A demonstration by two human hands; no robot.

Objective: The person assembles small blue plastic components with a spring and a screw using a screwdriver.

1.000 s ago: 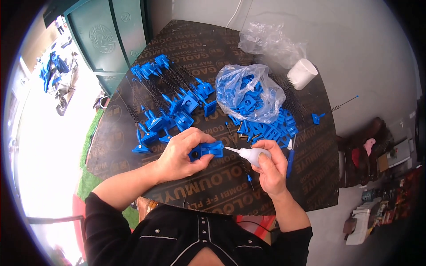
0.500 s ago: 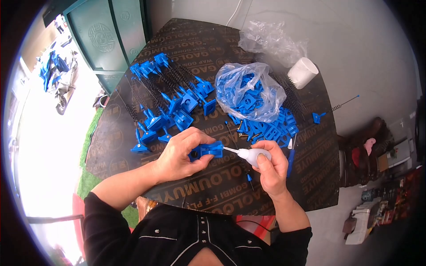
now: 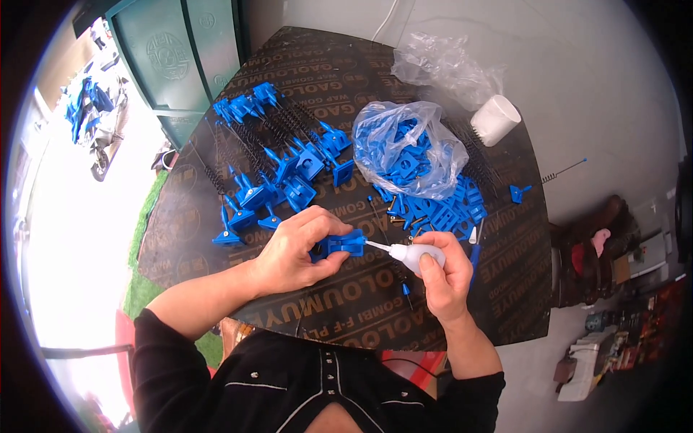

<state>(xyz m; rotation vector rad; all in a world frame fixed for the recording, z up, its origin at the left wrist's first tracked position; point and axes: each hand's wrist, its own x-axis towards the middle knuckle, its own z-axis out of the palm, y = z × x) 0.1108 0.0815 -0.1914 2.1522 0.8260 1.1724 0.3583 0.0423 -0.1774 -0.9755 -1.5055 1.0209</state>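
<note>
My left hand is closed round a blue plastic part, gripping it between thumb and fingers. A white squeeze bottle with a thin nozzle is pinched in my right hand. The nozzle's tip reaches the right end of the blue part; whether they touch I cannot tell. Just below the bottle lies a small blue-tipped piece with a dark spring. Beyond my hands sit loose flat blue parts, with several brass-coloured screws among them.
Blue pieces with black springs cover the table's left side. Behind the loose parts stands a clear bag of blue parts. A white cup lies on its side near crumpled plastic. A blue piece lies by the dark table's right edge.
Almost nothing differs. Both hands, the blue part and the squeeze bottle keep their places, with only a slight shift of the whole view.
</note>
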